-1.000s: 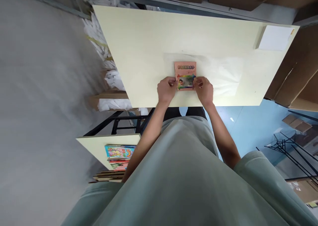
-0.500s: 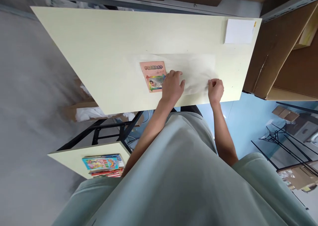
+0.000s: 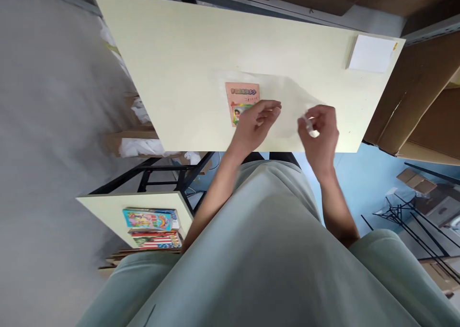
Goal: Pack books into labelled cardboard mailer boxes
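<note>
Right hand (image 3: 321, 134) has see-through film (image 3: 292, 96) pinched in its grip, while left hand (image 3: 254, 124), grip hard to tell, partly covers the pink booklet (image 3: 241, 99).

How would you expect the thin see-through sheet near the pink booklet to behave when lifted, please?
The sheet is probably floppy, as its end looks bunched in the right hand. It seems light for its size, since the pale tabletop shows through it. Being so thin, it may also crease easily.
</note>
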A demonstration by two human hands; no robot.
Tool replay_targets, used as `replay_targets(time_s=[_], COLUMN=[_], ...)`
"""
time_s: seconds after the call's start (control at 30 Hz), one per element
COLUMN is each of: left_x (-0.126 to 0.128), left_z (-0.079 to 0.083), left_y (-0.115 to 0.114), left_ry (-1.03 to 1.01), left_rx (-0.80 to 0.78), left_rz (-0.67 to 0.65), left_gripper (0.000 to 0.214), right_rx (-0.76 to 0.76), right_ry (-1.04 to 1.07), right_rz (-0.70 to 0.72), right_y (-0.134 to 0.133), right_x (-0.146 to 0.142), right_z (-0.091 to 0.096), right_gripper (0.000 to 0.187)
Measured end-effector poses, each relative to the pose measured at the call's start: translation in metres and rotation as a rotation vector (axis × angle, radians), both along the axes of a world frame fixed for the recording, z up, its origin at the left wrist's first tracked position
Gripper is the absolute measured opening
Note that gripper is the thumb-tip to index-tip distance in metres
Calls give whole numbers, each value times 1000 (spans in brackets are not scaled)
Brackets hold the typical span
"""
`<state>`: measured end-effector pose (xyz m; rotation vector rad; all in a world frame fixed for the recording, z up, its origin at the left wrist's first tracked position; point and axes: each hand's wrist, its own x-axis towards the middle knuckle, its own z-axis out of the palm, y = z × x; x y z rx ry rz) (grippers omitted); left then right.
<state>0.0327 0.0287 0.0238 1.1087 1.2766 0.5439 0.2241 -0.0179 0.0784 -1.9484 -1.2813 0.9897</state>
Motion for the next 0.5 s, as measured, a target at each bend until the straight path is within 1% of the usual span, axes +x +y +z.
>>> replay_targets(time_s=[0.03, 0.1, 0.13, 0.2, 0.27, 0.3, 0.37, 0.4, 0.43, 0.5], left_x=[-11, -36, -49, -74, -94, -102, -115, -120, -125, -135], left_z=[6, 14, 15, 10, -2, -11, -32, -44, -56, -78], left_y=[2, 4, 4, 4, 3, 2, 3, 3, 4, 6], left_ry=[-14, -13, -1, 25, 21, 12, 25, 55, 97, 198], left_rx=[-26, -82, -108, -157, -203, -224, -247, -244, -232, -189], left_rz=[30, 104, 147, 239, 341, 385, 441, 450, 447, 425], left_gripper=[43, 57, 63, 69, 63, 58, 49, 46, 43, 40], right_rx=[-19, -44, -51, -77, -128, -151, -165, -155, -140, -107], right_ry=[52, 131, 155, 180, 182, 179, 177, 176, 170, 122], right_rz=[45, 164, 239, 403, 552, 610, 669, 658, 619, 468], right_y=[5, 13, 16, 19, 18, 16, 9, 5, 1, -6], right_x=[-18, -58, -79, -116, -146, -156, -165, -164, -160, -146], right_z=[5, 7, 4, -6, -19, -24, -32, -34, -37, -44], right_gripper=[21, 25, 26, 29, 31, 31, 30, 27, 25, 24])
